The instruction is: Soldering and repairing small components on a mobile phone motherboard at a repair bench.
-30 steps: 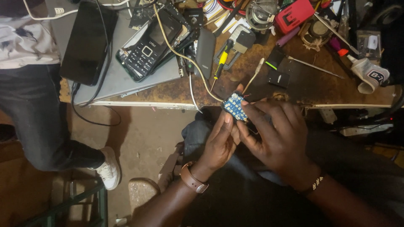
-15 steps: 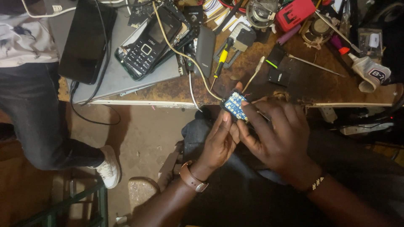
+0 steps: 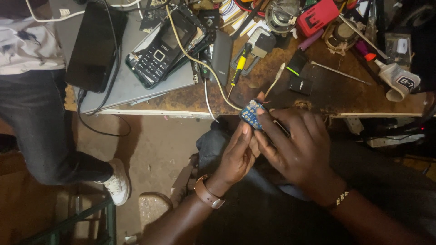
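A small blue circuit board [image 3: 252, 114] with rows of pale round pads is held between both hands, just below the workbench's front edge. My left hand [image 3: 237, 156], with a brown watch strap at the wrist, pinches the board's lower side with thumb and fingers. My right hand [image 3: 299, 152], with a gold bracelet at the wrist, grips the board's right side, thumb pointing up beside it. A cream cable [image 3: 200, 61] runs from the bench top down to the board.
The worn wooden workbench [image 3: 327, 97] holds a black keypad phone [image 3: 161, 50] on a grey laptop [image 3: 122, 88], a dark tablet [image 3: 95, 45], a yellow-handled screwdriver [image 3: 237, 69], a red box [image 3: 321, 16], a glue tube [image 3: 395, 79]. Another person's dark trouser leg and white shoe [image 3: 117, 183] stand at left.
Both hands have kept hold of the blue board with only small finger shifts. The view has drifted slightly.
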